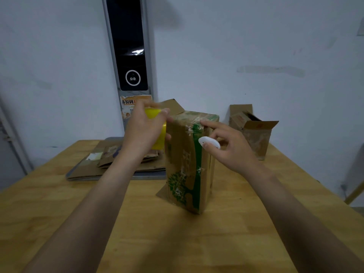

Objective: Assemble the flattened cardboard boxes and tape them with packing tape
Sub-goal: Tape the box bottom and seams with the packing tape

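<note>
A tall cardboard box [187, 164] with green print stands upright on the wooden table [177, 233], one flap sticking out at its base. My left hand [143, 131] grips a yellow roll of packing tape [155, 123] against the box's upper left edge. My right hand [230, 146] holds a small white oval object [209, 142], and its forefinger presses the taped top edge of the box. Clear tape runs over the box's top.
Several flattened cardboard boxes [110, 160] lie on a grey tray [145, 177] at the back left. An opened brown box [254, 133] stands at the back right by the wall. A dark panel [128, 44] hangs on the wall behind.
</note>
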{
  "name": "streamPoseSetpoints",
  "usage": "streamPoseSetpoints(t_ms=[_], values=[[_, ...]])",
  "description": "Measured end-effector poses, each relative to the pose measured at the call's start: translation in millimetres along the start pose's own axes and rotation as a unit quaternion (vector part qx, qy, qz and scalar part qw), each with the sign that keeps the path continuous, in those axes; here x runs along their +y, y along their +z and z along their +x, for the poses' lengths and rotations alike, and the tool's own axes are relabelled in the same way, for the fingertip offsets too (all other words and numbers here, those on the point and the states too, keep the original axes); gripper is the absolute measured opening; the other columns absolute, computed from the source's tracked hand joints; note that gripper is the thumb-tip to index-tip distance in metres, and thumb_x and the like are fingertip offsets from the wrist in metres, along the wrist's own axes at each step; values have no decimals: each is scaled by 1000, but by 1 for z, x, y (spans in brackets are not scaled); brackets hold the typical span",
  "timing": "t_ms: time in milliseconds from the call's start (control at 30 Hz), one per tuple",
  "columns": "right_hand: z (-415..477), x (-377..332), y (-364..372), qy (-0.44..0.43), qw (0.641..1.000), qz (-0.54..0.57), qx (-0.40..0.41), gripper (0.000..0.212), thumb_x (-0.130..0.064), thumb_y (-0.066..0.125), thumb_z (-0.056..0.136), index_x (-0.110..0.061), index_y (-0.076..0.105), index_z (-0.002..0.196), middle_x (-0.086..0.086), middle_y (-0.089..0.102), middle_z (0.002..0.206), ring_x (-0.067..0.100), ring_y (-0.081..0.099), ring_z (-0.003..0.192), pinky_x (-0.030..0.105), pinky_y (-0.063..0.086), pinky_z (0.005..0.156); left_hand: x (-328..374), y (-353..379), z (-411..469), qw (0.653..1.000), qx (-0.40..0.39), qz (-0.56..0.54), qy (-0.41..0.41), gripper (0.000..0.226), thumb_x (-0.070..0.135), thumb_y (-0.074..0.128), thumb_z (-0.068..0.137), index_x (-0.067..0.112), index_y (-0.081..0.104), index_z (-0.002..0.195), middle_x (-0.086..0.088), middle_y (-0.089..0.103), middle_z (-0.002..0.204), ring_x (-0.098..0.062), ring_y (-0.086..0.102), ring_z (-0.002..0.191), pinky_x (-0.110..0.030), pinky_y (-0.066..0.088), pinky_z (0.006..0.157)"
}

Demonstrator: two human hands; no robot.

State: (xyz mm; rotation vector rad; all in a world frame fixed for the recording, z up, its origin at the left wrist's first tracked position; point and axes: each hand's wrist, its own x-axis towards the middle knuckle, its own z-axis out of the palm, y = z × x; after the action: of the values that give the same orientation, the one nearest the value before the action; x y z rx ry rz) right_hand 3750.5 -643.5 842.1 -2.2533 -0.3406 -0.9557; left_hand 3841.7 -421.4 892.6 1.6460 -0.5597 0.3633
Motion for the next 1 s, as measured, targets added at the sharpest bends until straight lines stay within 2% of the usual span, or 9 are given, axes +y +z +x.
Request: streamPoseSetpoints(t_ms=[100, 233, 333, 400, 500, 733, 833, 900, 1000], values=[[3, -1, -1, 16, 1000, 24, -3, 15, -26, 72, 92, -28, 69, 78, -16, 63, 137, 0, 59, 121, 28, 59, 87, 10, 16, 12, 965, 6, 211, 154, 28, 42, 68, 95, 33, 51, 116, 5, 63, 98, -15, 69, 72, -32, 55, 56], [-3, 7, -5, 36, 987, 132, 82, 10, -26, 71, 93, -20, 79, 92, -14, 68, 121, 0, 62, 111, 14, 51, 83, 5, 37, 22, 924, -73, 336, 165, 31, 46, 68, 95, 34, 51, 117, -2, 65, 108, -24, 68, 77, -44, 59, 66], [-29, 38, -8, 111, 983, 50, 135, 29, -43, 68, 94, -17, 79, 93, -5, 66, 84, 9, 60, 75, 20, 44, 60, -8, 41, 21, 935, -54, 309, 164, 32, 49, 67, 95, 30, 49, 114, -4, 64, 104, -25, 68, 73, -46, 59, 63], [-54, 68, 1, 202, 977, -74, -8, 46, -56, 62, 94, -13, 79, 96, 0, 66, 70, 15, 57, 63, 35, 44, 58, -13, 42, 21, 942, -39, 292, 164, 34, 52, 67, 93, 31, 48, 112, -4, 63, 101, -25, 68, 69, -47, 59, 61], [-95, 107, 23, 289, 897, -263, -205, 26, -49, 63, 95, -35, 77, 113, -5, 76, 102, 17, 69, 92, 35, 56, 77, -15, 46, 21, 943, -31, 286, 166, 34, 52, 67, 93, 30, 49, 112, -4, 63, 98, -26, 66, 74, -45, 57, 63], [-124, 141, 49, 325, 853, -264, -312, 39, -19, 61, 95, -33, 69, 131, 3, 68, 129, 25, 63, 121, 34, 52, 93, -19, 46, 21, 948, -28, 268, 168, 32, 48, 68, 95, 29, 50, 114, -2, 61, 96, -23, 64, 75, -40, 56, 59], [-89, 127, 35, 301, 895, -246, -219, 43, -22, 64, 96, -31, 62, 138, 2, 66, 126, 24, 61, 122, 33, 49, 96, -18, 42, 27, 948, -52, 269, 162, 27, 48, 65, 97, 33, 47, 110, 0, 60, 97, -19, 68, 65, -42, 58, 57], [-50, 102, 21, 208, 957, -202, -27, 33, -24, 57, 102, -27, 66, 134, -1, 61, 112, 20, 61, 110, 33, 48, 90, -16, 40, 31, 946, -66, 273, 161, 24, 48, 63, 98, 35, 46, 108, 1, 61, 99, -10, 67, 50, -34, 54, 50], [9, 52, 11, 66, 977, -100, 174, 36, -36, 43, 106, -25, 65, 133, -13, 54, 119, 4, 44, 114, 21, 36, 98, -17, 39, 34, 947, -71, 273, 156, 22, 48, 62, 99, 35, 46, 107, 4, 60, 97, -6, 65, 45, -33, 54, 48]])
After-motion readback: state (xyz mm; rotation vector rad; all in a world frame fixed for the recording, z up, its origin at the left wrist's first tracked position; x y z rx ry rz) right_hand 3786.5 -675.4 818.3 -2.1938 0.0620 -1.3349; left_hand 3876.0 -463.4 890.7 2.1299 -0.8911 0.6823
